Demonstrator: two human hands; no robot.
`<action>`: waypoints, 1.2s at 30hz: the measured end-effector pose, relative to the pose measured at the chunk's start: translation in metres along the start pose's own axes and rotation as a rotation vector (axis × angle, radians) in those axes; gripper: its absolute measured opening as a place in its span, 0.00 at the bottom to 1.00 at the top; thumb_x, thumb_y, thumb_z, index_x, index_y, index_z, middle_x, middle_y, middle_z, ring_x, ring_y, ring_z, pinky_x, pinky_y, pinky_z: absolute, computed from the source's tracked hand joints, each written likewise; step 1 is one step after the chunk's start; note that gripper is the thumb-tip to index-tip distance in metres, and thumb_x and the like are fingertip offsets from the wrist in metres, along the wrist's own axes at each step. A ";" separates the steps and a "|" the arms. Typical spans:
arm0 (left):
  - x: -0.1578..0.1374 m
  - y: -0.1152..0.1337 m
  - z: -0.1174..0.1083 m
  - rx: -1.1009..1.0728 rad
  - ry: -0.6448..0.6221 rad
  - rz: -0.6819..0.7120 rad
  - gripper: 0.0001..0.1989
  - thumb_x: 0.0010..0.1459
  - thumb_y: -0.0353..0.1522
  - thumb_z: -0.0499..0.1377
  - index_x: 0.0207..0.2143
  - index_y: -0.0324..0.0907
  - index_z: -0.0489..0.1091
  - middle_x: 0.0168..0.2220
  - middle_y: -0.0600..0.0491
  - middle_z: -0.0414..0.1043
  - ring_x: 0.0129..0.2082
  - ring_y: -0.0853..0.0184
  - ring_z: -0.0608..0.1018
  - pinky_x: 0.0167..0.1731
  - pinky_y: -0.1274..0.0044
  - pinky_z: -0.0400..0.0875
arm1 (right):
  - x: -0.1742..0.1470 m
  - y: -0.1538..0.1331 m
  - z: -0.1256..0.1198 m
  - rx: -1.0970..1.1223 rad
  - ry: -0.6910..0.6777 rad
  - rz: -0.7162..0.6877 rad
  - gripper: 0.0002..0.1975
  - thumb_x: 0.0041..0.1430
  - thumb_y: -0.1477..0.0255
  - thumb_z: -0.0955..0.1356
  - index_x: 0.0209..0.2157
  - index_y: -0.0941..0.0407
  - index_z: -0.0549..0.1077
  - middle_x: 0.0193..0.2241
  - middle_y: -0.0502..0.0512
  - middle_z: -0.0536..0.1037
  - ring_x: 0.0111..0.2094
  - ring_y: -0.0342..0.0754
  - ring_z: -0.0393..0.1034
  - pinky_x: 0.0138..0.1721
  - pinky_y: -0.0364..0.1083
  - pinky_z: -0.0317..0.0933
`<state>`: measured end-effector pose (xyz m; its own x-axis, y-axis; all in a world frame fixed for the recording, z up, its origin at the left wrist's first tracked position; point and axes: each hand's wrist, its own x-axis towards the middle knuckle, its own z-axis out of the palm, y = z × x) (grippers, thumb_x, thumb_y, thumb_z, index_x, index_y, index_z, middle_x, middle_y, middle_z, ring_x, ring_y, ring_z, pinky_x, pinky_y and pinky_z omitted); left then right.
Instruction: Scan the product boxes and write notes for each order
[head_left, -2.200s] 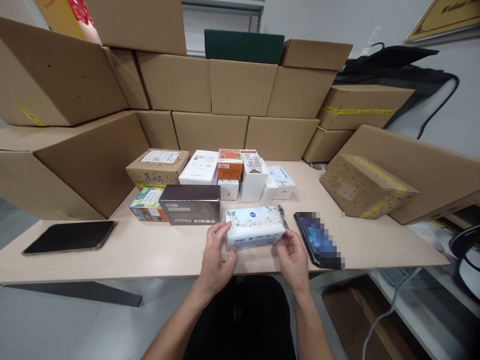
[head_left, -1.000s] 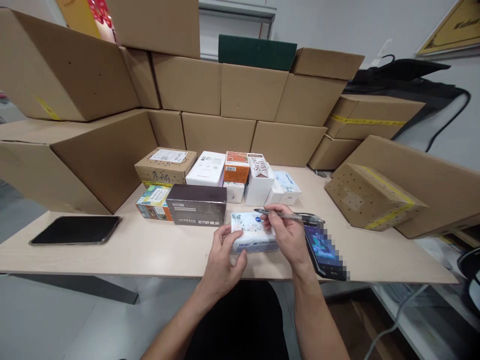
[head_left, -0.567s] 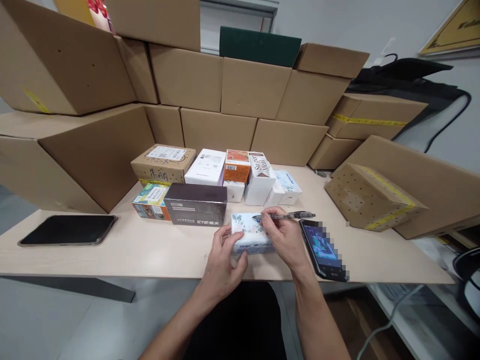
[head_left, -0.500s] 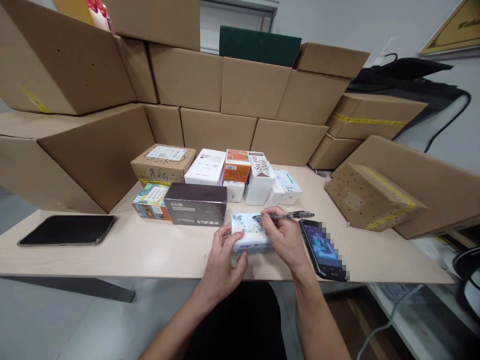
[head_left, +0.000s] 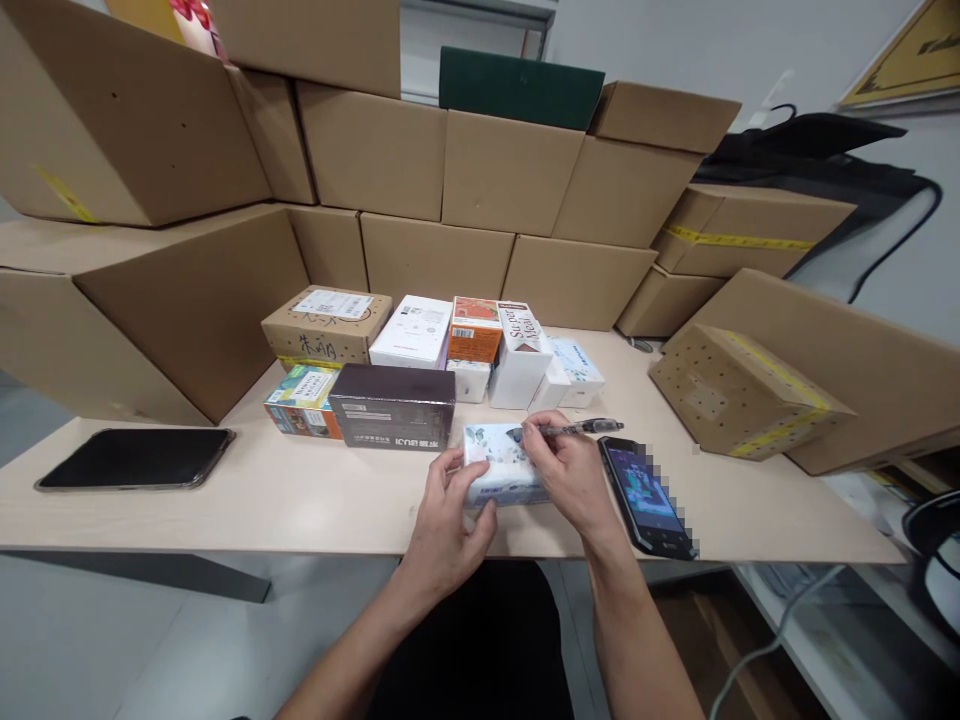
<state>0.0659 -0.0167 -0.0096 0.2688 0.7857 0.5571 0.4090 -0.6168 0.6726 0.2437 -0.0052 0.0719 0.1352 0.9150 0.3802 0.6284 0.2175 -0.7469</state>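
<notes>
Near the table's front edge lies a small white pack with a leaf pattern (head_left: 491, 450), perhaps tissues. My left hand (head_left: 450, 510) grips its left end, thumb at the near side and fingers on top. Between the thumb and fingers of my right hand (head_left: 566, 470) is a pen (head_left: 581, 427), tilted with its back end out to the right. The pen's tip is at the pack's upper face, partly hidden by my fingers. A phone with a lit screen (head_left: 645, 495) lies just right of my right hand.
Behind the pack stand a dark brown box (head_left: 394, 407), a white box (head_left: 411, 332), an orange box (head_left: 475, 330) and other small cartons. A dark phone (head_left: 135, 460) lies at left. Stacked cardboard boxes (head_left: 435, 262) wall the back; a taped carton (head_left: 739, 395) sits at right.
The pen's back end has shifted slightly left and up, and its tip is a little further right on the pack. My left hand keeps its hold.
</notes>
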 end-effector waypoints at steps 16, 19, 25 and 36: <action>0.000 0.000 0.000 0.002 -0.003 -0.007 0.23 0.61 0.27 0.57 0.58 0.46 0.60 0.59 0.42 0.55 0.60 0.57 0.66 0.56 0.62 0.69 | -0.028 0.036 -0.029 0.408 0.548 0.205 0.15 0.64 0.56 0.63 0.38 0.54 0.65 0.34 0.53 0.78 0.22 0.42 0.68 0.23 0.42 0.60; 0.000 -0.001 0.000 0.005 0.005 -0.003 0.21 0.63 0.28 0.56 0.58 0.46 0.60 0.58 0.42 0.55 0.61 0.57 0.65 0.56 0.62 0.69 | -0.036 0.059 -0.041 -0.046 0.257 0.354 0.20 0.64 0.55 0.60 0.46 0.56 0.68 0.27 0.51 0.76 0.23 0.45 0.68 0.26 0.44 0.61; 0.001 -0.002 0.002 0.038 0.026 0.017 0.21 0.63 0.28 0.56 0.57 0.46 0.61 0.57 0.42 0.57 0.60 0.56 0.67 0.55 0.62 0.70 | -0.033 0.072 -0.024 -0.433 -0.003 0.443 0.15 0.55 0.71 0.66 0.45 0.56 0.75 0.26 0.55 0.77 0.30 0.51 0.72 0.31 0.45 0.58; 0.001 0.000 0.001 0.035 0.026 0.010 0.20 0.63 0.28 0.56 0.57 0.46 0.61 0.57 0.43 0.57 0.60 0.56 0.67 0.54 0.62 0.71 | -0.064 0.069 -0.028 -0.704 0.242 0.411 0.28 0.65 0.56 0.59 0.56 0.62 0.70 0.50 0.74 0.70 0.50 0.64 0.65 0.46 0.57 0.61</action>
<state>0.0668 -0.0154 -0.0092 0.2506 0.7778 0.5764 0.4370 -0.6221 0.6496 0.2998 -0.0576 0.0111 0.5672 0.7593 0.3190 0.8124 -0.4521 -0.3683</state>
